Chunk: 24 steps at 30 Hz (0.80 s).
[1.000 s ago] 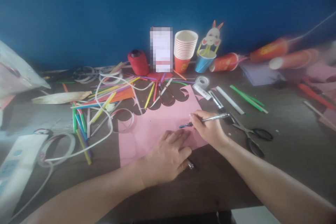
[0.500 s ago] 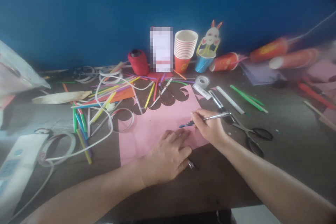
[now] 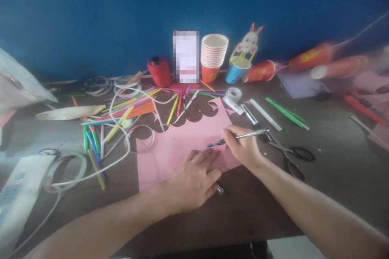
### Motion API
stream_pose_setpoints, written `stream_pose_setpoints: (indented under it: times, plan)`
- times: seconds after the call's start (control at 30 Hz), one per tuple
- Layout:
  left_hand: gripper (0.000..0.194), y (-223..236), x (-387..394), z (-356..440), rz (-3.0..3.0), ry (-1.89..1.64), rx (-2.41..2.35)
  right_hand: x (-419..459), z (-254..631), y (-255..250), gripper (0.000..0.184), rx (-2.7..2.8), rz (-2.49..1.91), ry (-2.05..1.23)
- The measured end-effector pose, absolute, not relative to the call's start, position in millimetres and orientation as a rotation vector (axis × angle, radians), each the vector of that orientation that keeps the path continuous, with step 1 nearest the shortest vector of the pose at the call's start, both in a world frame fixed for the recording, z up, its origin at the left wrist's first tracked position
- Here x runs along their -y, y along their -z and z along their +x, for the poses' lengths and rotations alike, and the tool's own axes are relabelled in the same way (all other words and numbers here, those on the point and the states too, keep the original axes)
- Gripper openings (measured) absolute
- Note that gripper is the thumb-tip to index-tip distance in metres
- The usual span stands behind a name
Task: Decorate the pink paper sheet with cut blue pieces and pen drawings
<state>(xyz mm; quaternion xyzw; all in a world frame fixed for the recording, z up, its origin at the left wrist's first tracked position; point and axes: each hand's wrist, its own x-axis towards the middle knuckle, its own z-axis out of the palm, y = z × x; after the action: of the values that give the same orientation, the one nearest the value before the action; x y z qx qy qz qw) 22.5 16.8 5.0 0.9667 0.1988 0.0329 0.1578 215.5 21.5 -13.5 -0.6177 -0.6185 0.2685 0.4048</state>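
A sheet of pink paper (image 3: 161, 158) lies on the dark table, its far edge cut into several round scallops. My left hand (image 3: 197, 178) rests flat on the sheet's near part, fingers spread. Close to its thumb side, a silver pen-like end (image 3: 219, 188) sticks out from under the hand. Between thumb and fingers of my right hand (image 3: 243, 143) is a silver pen (image 3: 252, 134), its tip down at the paper by a small blue mark (image 3: 210, 145). Scissors (image 3: 285, 151) with black handles lie beside my right wrist.
Behind the paper stand red thread (image 3: 159, 72), stacked paper cups (image 3: 212, 58) and a blue cup (image 3: 238, 70) with a rabbit figure. Straws (image 3: 121, 123) and a white cable (image 3: 129, 145) lie left, near a power strip (image 3: 20, 186). Clear tape (image 3: 233, 94) sits at the back.
The rabbit figure on the blue cup has tilted slightly to the right. Both hands and the pen stay in nearly the same place; the view has shifted a little.
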Motion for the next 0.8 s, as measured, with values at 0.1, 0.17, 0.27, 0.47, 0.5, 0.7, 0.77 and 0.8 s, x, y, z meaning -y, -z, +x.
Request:
stream_pose_setpoints:
  times: [0.1,0.17,0.27,0.47,0.5,0.7,0.77,0.8]
  plan:
    - [0.022,-5.8,-16.7,22.1,2.766,-0.084,-0.564,-20.1,218.1,13.0,0.030,1.451,-1.560,-0.634]
    - [0.023,-6.5,-16.4,21.7,2.768,-0.066,-0.567,-19.1,219.5,11.3,0.029,1.430,-1.550,-0.622]
    - [0.024,-6.8,-15.9,21.0,2.766,-0.045,-0.577,-18.2,220.5,7.8,0.025,1.499,-1.500,-0.669]
    - [0.024,-5.2,-15.1,20.3,2.764,-0.081,-0.580,-18.0,218.3,8.8,0.029,1.587,-1.471,-0.770]
    - [0.024,-4.9,-15.0,20.3,2.767,-0.090,-0.582,-17.9,217.6,10.1,0.031,1.581,-1.483,-0.778]
    - [0.026,-2.7,-14.1,19.8,2.777,-0.123,-0.588,-18.1,214.9,14.8,0.031,1.564,-1.535,-0.753]
    - [0.027,-2.0,-14.0,19.7,2.779,-0.116,-0.581,-18.6,214.7,15.2,0.031,1.571,-1.536,-0.746]
    - [0.027,-1.8,-13.9,19.6,2.781,-0.110,-0.577,-18.9,214.7,15.4,0.031,1.574,-1.535,-0.741]
